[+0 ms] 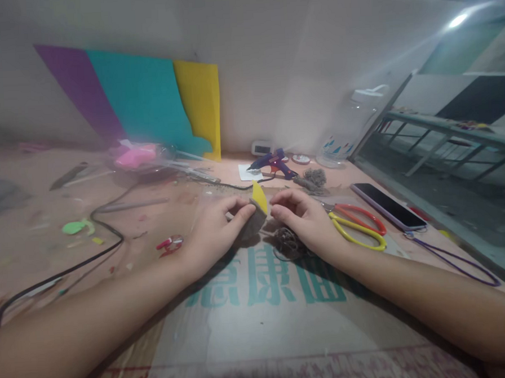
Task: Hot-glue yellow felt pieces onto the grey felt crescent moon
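Observation:
My left hand point(223, 227) is closed, thumb against fingers, on a small yellow piece point(259, 196) whose lower part is covered with a grey-brown layer that looks like yarn. The piece tilts upward, its bare yellow tip showing above my thumb. Just to its right, my right hand point(302, 217) has thumb and fingertips pinched together; whatever lies between them is too small to make out. Below the right hand's fingers rests a loose tangle of dark grey yarn point(287, 242).
Behind the hands lie a glue gun point(276, 164) on a white card and a grey yarn clump point(313, 180). Scissors point(360, 228), a phone point(389, 205) and a water bottle point(345, 130) are at right. A black cable point(107, 244) and scraps lie at left; coloured sheets point(141, 99) lean behind.

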Demonstrator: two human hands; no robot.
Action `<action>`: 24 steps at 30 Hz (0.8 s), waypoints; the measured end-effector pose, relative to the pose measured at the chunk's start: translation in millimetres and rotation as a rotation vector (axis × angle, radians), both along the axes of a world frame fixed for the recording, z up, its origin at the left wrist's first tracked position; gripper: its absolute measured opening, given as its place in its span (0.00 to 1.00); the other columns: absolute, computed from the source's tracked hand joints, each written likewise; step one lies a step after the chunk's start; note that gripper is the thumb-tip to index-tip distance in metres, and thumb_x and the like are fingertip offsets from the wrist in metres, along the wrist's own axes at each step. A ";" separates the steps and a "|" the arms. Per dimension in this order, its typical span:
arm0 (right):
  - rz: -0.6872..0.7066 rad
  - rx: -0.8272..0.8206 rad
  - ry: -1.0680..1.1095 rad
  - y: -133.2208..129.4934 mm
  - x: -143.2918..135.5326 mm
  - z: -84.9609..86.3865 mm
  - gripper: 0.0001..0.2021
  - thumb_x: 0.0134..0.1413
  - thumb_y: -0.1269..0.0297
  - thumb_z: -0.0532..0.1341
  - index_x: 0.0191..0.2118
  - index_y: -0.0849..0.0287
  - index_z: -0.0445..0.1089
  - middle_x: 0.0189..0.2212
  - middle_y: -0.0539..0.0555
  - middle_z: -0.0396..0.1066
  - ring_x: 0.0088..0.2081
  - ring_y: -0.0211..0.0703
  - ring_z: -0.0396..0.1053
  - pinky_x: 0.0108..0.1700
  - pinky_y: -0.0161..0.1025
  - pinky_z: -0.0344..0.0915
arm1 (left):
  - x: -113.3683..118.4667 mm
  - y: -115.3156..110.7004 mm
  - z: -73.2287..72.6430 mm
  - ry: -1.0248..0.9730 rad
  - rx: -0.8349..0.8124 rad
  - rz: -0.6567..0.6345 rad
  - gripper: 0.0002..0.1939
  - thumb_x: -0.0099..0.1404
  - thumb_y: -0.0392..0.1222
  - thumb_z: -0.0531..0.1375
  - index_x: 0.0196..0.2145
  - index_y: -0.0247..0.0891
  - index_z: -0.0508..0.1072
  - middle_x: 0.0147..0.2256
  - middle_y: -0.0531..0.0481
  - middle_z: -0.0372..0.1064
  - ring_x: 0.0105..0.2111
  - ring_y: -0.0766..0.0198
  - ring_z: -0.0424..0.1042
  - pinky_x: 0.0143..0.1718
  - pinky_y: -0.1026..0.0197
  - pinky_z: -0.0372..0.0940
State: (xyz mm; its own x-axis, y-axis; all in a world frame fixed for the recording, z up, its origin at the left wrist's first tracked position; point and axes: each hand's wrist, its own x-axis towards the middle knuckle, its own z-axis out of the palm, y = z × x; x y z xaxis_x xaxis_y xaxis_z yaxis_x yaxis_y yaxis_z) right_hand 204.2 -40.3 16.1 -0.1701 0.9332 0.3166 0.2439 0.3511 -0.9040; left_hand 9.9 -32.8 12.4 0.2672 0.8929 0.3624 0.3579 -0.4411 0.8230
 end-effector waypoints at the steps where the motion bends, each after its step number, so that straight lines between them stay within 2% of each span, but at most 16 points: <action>1: 0.014 -0.035 -0.045 0.1 -0.2 1.1 0.09 0.54 0.58 0.64 0.35 0.57 0.70 0.31 0.50 0.72 0.33 0.39 0.71 0.37 0.37 0.68 | 0.1 -1.1 0.5 0.008 0.019 -0.008 0.14 0.67 0.48 0.54 0.33 0.38 0.75 0.31 0.52 0.74 0.32 0.63 0.70 0.33 0.64 0.64; 4: 0.043 -0.115 -0.138 -1.5 -1.2 4.8 0.10 0.54 0.57 0.63 0.31 0.58 0.73 0.29 0.51 0.74 0.31 0.40 0.71 0.35 0.38 0.68 | 0.2 -2.7 1.0 0.018 0.043 -0.005 0.14 0.67 0.48 0.54 0.33 0.38 0.74 0.31 0.52 0.73 0.32 0.64 0.70 0.33 0.64 0.64; 8: 0.016 -0.110 -0.159 -3.0 -1.9 6.7 0.09 0.54 0.58 0.63 0.29 0.58 0.74 0.27 0.51 0.75 0.30 0.41 0.71 0.34 0.38 0.67 | 0.3 -0.1 -3.2 -0.009 -0.004 0.001 0.13 0.67 0.49 0.56 0.34 0.37 0.74 0.32 0.50 0.73 0.33 0.63 0.70 0.34 0.64 0.65; 10: 0.007 -0.100 -0.161 -2.4 -1.3 5.5 0.09 0.54 0.58 0.63 0.29 0.58 0.73 0.27 0.51 0.75 0.29 0.41 0.71 0.34 0.38 0.67 | 0.0 2.7 -6.0 -0.106 -0.045 -0.006 0.14 0.66 0.50 0.57 0.43 0.38 0.72 0.33 0.50 0.72 0.33 0.63 0.71 0.32 0.64 0.66; 12: 0.000 -0.084 -0.168 -1.5 -0.4 3.9 0.09 0.54 0.58 0.62 0.30 0.58 0.73 0.27 0.51 0.75 0.29 0.42 0.72 0.33 0.38 0.67 | -0.9 5.8 -7.2 -0.188 -0.094 -0.032 0.22 0.66 0.50 0.57 0.55 0.40 0.65 0.32 0.51 0.71 0.31 0.64 0.71 0.30 0.65 0.65; 13: 0.002 -0.076 -0.170 -1.2 0.0 3.3 0.09 0.54 0.58 0.62 0.30 0.58 0.73 0.27 0.51 0.75 0.29 0.42 0.72 0.33 0.38 0.67 | -1.5 7.2 -6.8 -0.193 -0.114 -0.060 0.24 0.66 0.51 0.56 0.57 0.41 0.63 0.31 0.52 0.71 0.30 0.64 0.71 0.29 0.65 0.65; 14: 0.010 -0.069 -0.169 -1.0 0.4 2.9 0.09 0.54 0.58 0.62 0.31 0.58 0.73 0.27 0.51 0.75 0.29 0.42 0.72 0.33 0.37 0.67 | -2.2 8.4 -5.8 -0.167 -0.128 -0.102 0.22 0.67 0.51 0.55 0.55 0.40 0.65 0.31 0.51 0.71 0.30 0.64 0.70 0.29 0.64 0.65; 16: 0.031 -0.061 -0.167 -1.1 1.0 3.2 0.09 0.55 0.58 0.61 0.31 0.58 0.73 0.28 0.51 0.75 0.30 0.42 0.72 0.34 0.37 0.67 | -3.4 9.9 -2.4 -0.091 -0.132 -0.175 0.16 0.67 0.51 0.54 0.44 0.38 0.72 0.32 0.49 0.71 0.32 0.63 0.70 0.31 0.64 0.65; 18: 0.038 -0.060 -0.182 -1.8 1.0 4.2 0.09 0.55 0.59 0.61 0.31 0.58 0.72 0.27 0.51 0.75 0.30 0.41 0.72 0.34 0.37 0.67 | -4.0 9.9 1.6 -0.053 -0.160 -0.198 0.16 0.67 0.52 0.54 0.33 0.37 0.72 0.30 0.50 0.70 0.30 0.64 0.69 0.28 0.64 0.64; 20: 0.027 -0.060 -0.207 -2.5 0.8 4.9 0.08 0.54 0.60 0.61 0.30 0.58 0.72 0.27 0.51 0.75 0.30 0.41 0.72 0.33 0.36 0.66 | -3.9 8.4 5.8 -0.060 -0.192 -0.155 0.17 0.66 0.53 0.55 0.29 0.37 0.70 0.26 0.52 0.67 0.25 0.66 0.66 0.23 0.66 0.61; 24: 0.064 -0.095 -0.200 -3.4 -0.1 4.0 0.08 0.55 0.60 0.60 0.31 0.58 0.71 0.27 0.51 0.74 0.29 0.40 0.71 0.31 0.36 0.66 | -3.5 1.5 17.0 -0.056 -0.170 -0.008 0.14 0.65 0.52 0.55 0.30 0.39 0.69 0.21 0.56 0.62 0.19 0.68 0.60 0.20 0.66 0.55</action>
